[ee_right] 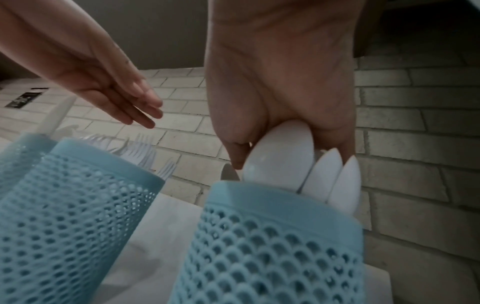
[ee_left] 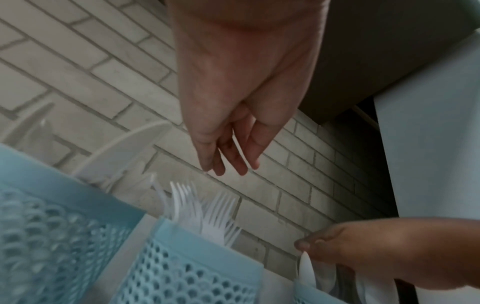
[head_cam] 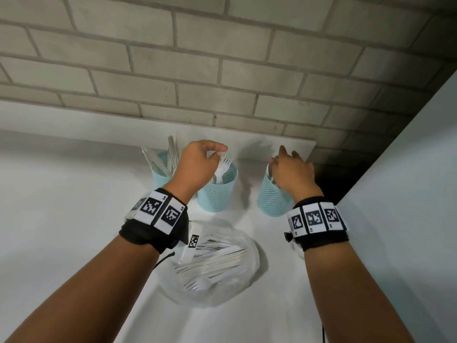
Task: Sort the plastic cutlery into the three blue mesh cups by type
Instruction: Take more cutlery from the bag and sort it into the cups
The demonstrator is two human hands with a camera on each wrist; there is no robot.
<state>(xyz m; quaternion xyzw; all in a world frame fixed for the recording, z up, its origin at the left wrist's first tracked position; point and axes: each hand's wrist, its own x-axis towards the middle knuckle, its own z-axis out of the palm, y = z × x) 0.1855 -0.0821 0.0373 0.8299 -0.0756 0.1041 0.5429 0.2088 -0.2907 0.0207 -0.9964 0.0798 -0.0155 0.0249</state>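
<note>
Three blue mesh cups stand in a row at the back of the white table. The left cup (head_cam: 158,175) holds knives (head_cam: 171,152), the middle cup (head_cam: 217,194) forks (head_cam: 224,162), the right cup (head_cam: 273,198) spoons. My left hand (head_cam: 210,154) hovers just over the forks with relaxed fingers (ee_left: 228,162) and grips nothing. My right hand (head_cam: 279,160) reaches into the right cup (ee_right: 272,246) and pinches the bowl of a white spoon (ee_right: 278,156), which stands in the cup beside other spoons (ee_right: 345,185).
A clear plastic bag (head_cam: 243,273) with several loose white forks and knives lies on the table (head_cam: 74,194) near me, between my forearms. A brick wall (head_cam: 222,70) rises close behind the cups. A white cabinet side (head_cam: 408,206) borders the right.
</note>
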